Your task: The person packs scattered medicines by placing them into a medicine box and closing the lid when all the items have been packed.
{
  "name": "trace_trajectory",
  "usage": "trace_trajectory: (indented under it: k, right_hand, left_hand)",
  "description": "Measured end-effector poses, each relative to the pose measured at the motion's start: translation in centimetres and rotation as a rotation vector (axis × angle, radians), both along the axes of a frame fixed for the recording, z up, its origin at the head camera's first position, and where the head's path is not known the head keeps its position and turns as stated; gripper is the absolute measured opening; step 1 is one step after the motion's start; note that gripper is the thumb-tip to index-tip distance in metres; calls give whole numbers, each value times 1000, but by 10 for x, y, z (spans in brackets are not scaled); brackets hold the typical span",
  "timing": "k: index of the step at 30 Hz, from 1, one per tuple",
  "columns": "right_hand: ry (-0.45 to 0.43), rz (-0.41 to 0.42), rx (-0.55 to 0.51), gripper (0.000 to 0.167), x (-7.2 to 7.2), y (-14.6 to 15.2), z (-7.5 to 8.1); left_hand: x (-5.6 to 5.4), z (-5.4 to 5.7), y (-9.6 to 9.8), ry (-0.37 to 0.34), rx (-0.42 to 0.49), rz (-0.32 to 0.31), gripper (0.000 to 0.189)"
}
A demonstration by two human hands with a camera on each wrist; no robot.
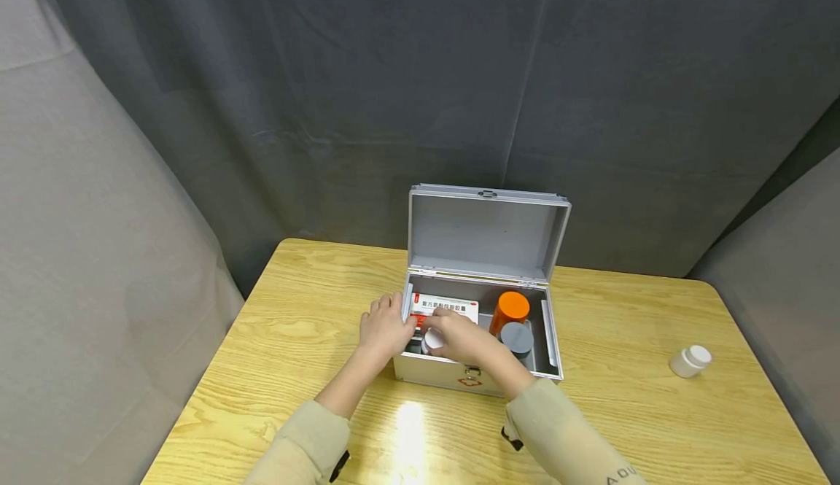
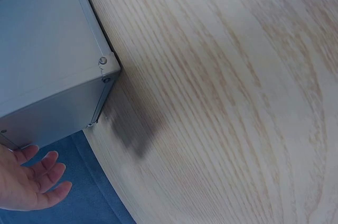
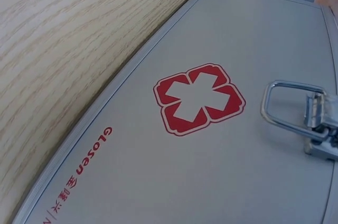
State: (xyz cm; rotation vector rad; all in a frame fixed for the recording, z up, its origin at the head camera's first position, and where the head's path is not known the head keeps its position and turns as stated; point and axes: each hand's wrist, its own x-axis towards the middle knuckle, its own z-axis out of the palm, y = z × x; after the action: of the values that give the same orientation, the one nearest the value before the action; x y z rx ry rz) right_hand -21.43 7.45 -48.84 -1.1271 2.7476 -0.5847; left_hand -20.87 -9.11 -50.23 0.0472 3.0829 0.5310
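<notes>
A silver metal medicine case (image 1: pixel 423 373) with a red cross emblem stands on the table, its lid (image 1: pixel 485 233) raised. Inside its left part, my right hand (image 1: pixel 459 335) grips a white-capped bottle (image 1: pixel 432 340) from above; the bottle's lower part is hidden. My left hand (image 1: pixel 385 328) rests at the left rim, fingers extended; the left wrist view shows the fingers spread loosely beside the case's side wall. Behind the bottle is a white and red medicine box (image 1: pixel 453 305). An orange bottle (image 1: pixel 510 308) and a grey-lidded bottle (image 1: pixel 517 339) stand in the right part.
Another small white bottle (image 1: pixel 690 361) lies tilted on the wooden table (image 1: pixel 630 412) far to the right. The open lid rises at the back of the case, near a dark curtain (image 1: pixel 367 106). A metal latch (image 3: pixel 317 118) juts from the case's front.
</notes>
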Motion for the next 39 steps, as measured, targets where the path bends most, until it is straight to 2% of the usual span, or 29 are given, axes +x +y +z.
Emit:
trace_trajectory:
  k: [20, 27, 34, 39]
  right_hand:
    - [-7, 109, -42, 28, -6, 3, -5]
    - [-50, 116, -63, 30, -5, 9, -1]
    - [-92, 57, -88, 43, 1, 19, 9]
    - [2, -1, -65, 53, 6, 27, 20]
  left_hand:
    - [0, 0, 0, 1, -7, 3, 55]
    - [0, 1, 0, -1, -5, 5, 55]
    - [0, -1, -1, -1, -6, -3, 56]
    - [-1, -1, 0, 6, -2, 2, 56]
